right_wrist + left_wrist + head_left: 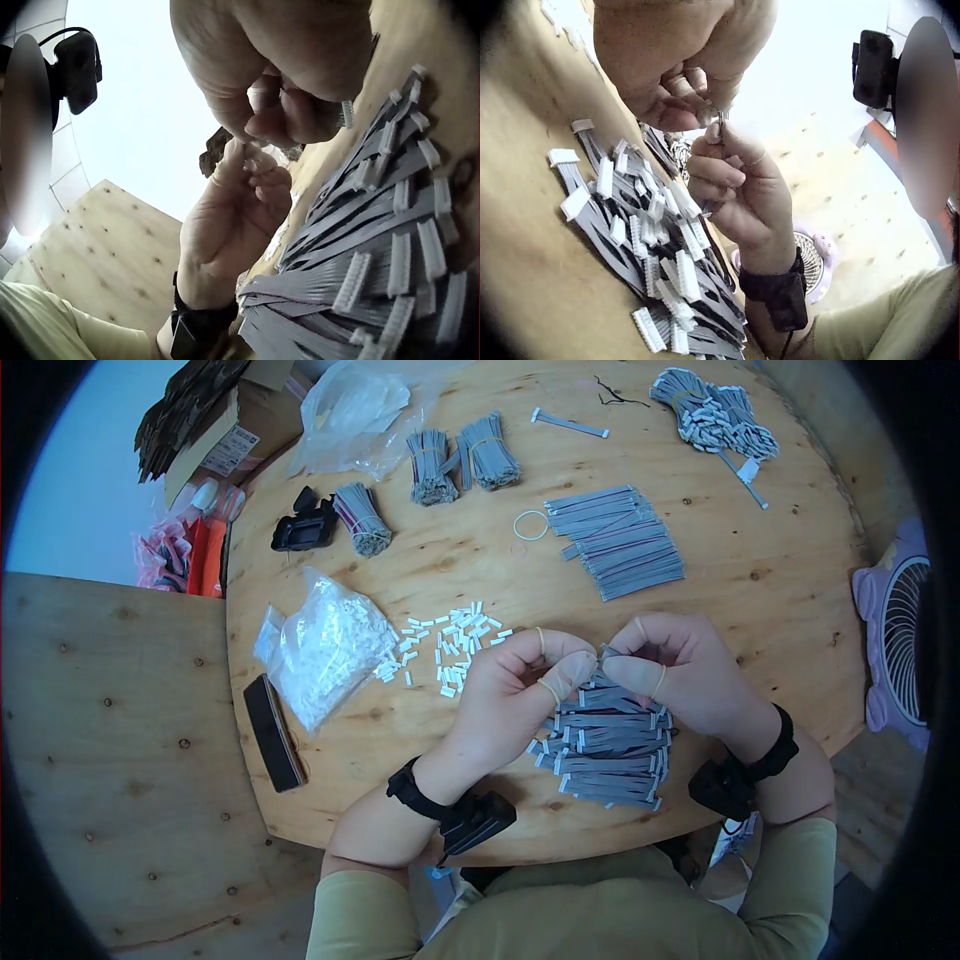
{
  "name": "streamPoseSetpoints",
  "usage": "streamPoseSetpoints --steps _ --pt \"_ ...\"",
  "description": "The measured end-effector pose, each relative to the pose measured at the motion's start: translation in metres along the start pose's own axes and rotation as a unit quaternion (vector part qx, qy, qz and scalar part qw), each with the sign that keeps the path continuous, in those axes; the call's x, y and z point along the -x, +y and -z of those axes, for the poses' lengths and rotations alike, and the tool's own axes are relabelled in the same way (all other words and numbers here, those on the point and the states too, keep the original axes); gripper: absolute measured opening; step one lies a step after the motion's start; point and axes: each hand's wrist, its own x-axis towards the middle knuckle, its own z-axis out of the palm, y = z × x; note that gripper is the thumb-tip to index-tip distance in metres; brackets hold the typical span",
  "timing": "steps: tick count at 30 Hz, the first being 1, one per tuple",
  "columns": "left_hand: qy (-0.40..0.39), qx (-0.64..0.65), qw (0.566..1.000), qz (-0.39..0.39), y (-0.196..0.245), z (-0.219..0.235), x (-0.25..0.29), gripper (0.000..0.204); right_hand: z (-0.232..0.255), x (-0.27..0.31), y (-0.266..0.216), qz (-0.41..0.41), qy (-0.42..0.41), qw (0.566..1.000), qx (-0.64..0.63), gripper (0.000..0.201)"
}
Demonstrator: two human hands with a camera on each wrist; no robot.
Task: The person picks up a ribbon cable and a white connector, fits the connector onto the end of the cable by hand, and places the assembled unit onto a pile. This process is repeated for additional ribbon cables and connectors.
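Above the near part of the table, my left hand (515,675) and right hand (690,665) meet fingertip to fingertip. Between them they pinch the thin end of a grey ribbon cable (721,124). A white connector (346,114) on it shows below my right fingers in the right wrist view. My fingertips mostly hide the pinched end. Rubbery finger covers show on some fingers and thumbs. Just below the hands lies a pile of grey ribbon cables (610,755) with white connectors at their ends.
Loose white connectors (465,635) lie left of my hands, beside a clear bag (335,645) full of them. Farther back are a row of ribbon cables (620,545), tied bundles (430,465) and a black case (305,525). A purple fan (890,640) stands at the right edge.
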Motion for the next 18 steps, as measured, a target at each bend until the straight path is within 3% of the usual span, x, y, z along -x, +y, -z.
streamPoseSetpoints --steps 7,13,18 --pt "-0.007 -0.012 1.0 0.008 0.0013 0.0014 0.0016 0.014 -0.0031 0.0015 -0.0005 0.02 -0.011 1.0 -0.003 0.005" --pt "-0.014 0.095 0.995 0.02 0.0013 0.0017 -0.0031 0.014 0.0024 0.0012 0.0004 0.025 0.0 0.999 -0.02 0.005" --pt "-0.042 0.187 0.978 0.088 0.0058 0.005 -0.004 0.014 0.0052 0.0009 0.003 0.018 -0.012 0.999 -0.032 0.006"
